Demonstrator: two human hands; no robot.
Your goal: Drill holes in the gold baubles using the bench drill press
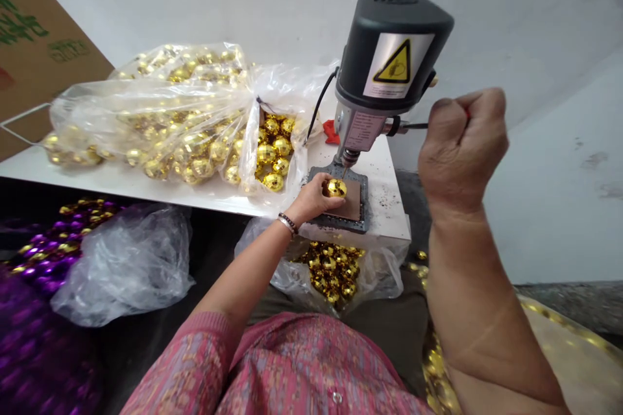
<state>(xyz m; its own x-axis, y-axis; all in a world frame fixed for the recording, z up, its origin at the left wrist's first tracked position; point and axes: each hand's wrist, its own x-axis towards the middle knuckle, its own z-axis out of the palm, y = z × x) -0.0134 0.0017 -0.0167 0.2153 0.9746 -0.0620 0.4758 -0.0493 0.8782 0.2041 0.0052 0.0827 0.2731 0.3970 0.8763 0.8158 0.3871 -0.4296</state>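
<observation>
A shiny gold faceted ball (336,188) is gripped between the thumb and fingers of my left hand (316,198). It is on or just above a brown board (351,202) lying on the dark base of a small bench drill press (394,55). The drill bit (345,172) points down right by the ball; whether it touches, I cannot tell. My right hand (462,146) is raised in a fist around the drill press's feed lever (416,126), whose end the fingers hide.
Clear plastic bags of gold balls (165,123) cover the left of the white table (214,199). An open box (250,142) holds more. Another bag of gold balls (333,272) sits below the table edge. Purple balls (53,249) lie lower left, beside crumpled plastic (129,266). A cardboard box (53,45) stands far left.
</observation>
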